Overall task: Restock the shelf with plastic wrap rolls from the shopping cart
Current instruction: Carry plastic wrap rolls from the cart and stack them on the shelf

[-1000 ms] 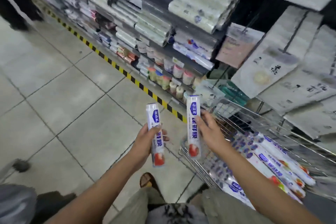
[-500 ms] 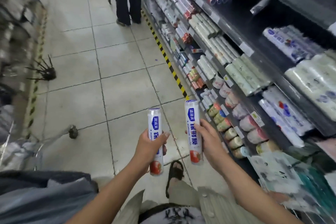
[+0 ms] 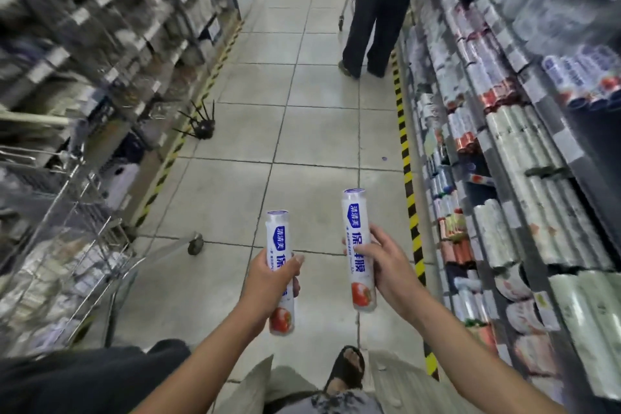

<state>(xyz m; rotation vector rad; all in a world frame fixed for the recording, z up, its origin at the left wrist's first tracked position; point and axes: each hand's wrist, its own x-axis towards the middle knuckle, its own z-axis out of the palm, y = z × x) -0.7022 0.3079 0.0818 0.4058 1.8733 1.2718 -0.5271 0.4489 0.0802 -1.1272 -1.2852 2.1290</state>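
Observation:
Each of my hands holds one white plastic wrap roll with blue lettering and a red fruit picture, both upright over the aisle floor. My left hand [image 3: 270,281] grips the left roll [image 3: 278,239] around its middle. My right hand [image 3: 386,267] grips the right roll [image 3: 356,218], which stands a little higher. The shelf [image 3: 524,131] on my right holds rows of wrapped rolls, with matching blue and white rolls [image 3: 578,77] on an upper level. The wire shopping cart [image 3: 67,228] is at my left, blurred.
A person in dark trousers [image 3: 369,20] stands ahead by the right shelf with another cart. Yellow and black tape [image 3: 408,178] lines the floor along both shelf rows. A black hook rack [image 3: 201,124] juts from the left shelving. My sandalled foot [image 3: 347,368] is below.
My view has swung left, from the cart and shelf end to looking straight down the aisle. The cart has passed to my left side. Both rolls stay in my hands.

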